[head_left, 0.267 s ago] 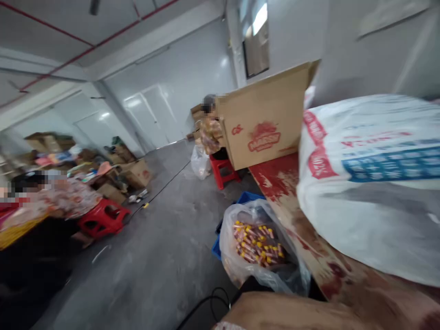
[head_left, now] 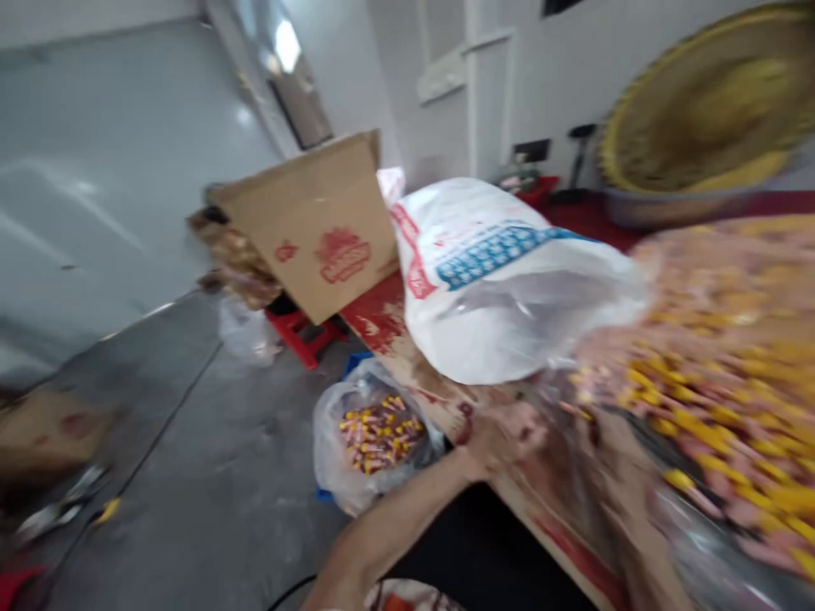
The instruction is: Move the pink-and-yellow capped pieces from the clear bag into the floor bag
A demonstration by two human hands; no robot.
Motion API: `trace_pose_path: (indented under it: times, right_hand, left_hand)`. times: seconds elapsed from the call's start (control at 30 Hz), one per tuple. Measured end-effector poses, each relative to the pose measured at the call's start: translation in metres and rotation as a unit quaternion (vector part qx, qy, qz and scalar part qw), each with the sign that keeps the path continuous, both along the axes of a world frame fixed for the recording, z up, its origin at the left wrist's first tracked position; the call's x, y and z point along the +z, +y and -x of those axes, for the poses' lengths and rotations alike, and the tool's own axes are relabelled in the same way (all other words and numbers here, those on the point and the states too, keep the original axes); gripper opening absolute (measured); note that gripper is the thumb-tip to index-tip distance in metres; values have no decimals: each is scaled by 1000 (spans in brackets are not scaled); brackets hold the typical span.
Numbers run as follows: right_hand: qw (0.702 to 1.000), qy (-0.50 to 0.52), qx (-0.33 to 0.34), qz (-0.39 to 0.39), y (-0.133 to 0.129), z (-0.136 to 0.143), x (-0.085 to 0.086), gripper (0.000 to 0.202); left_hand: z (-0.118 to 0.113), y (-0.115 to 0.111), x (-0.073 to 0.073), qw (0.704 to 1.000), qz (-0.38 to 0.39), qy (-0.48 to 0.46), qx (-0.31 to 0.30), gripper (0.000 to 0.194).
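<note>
My left hand (head_left: pixel 506 434) is over the worn red tabletop (head_left: pixel 388 318) near its edge, just below a stuffed white printed sack (head_left: pixel 474 339). Its fingers are smeared by motion. Beside it, my right hand (head_left: pixel 608 450) is at the near side of a clear plastic bag (head_left: pixel 706 543). A big heap of small pink pieces with yellow ends (head_left: pixel 719 416) lies there. Blur hides the right fingers too, so what either hand holds cannot be made out.
Below the table edge, a plastic-lined blue crate (head_left: pixel 324 494) holds more such pieces. A cardboard box (head_left: pixel 318 229) stands at the table's far end, partly hiding a seated person (head_left: pixel 238 263). A large yellow-rimmed basket (head_left: pixel 694 119) leans behind the heap. A cable (head_left: pixel 171 428) crosses the floor.
The view has swung right, so the heap and basket have come into sight and the co-worker at left has left the picture. Both my hands now show over the table.
</note>
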State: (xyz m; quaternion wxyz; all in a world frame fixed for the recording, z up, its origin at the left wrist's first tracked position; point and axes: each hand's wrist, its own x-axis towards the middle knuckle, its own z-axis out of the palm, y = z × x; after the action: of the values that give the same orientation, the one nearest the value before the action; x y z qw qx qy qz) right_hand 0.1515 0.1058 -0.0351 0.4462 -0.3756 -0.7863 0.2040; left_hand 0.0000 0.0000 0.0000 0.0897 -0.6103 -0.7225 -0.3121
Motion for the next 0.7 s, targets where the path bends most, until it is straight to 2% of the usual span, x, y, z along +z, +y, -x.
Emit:
trace_pose_path:
  times: [0.1, 0.17, 0.27, 0.37, 0.5, 0.6, 0.7]
  right_hand:
    - [998, -36, -40, 26, -3, -14, -2, 36]
    - [996, -48, -51, 52, -2, -8, -1, 35]
    - [993, -59, -50, 89, 0, 1, 4, 32]
    - [990, -76, -47, 109, 0, 2, 10, 30]
    - [985, -102, -42, 135, -2, -1, 14, 30]
    - [982, -111, -48, 144, -2, 1, 17, 30]
    - [984, -102, -56, 137, -2, 3, 18, 31]
  left_hand:
    - [-3, 9, -3, 991, 59, -105, -58, 13]
    - [5, 13, 0, 983, 74, -157, -55, 17]
    - [12, 16, 5, 976, 57, -205, -40, 24]
    - [9, 19, 4, 988, 33, -147, -41, 26]
    - [5, 26, 1, 993, 40, 0, -109, 24]
    - [9, 29, 7, 991, 23, 20, -129, 22]
    - [8, 27, 9, 995, -20, 12, -101, 21]
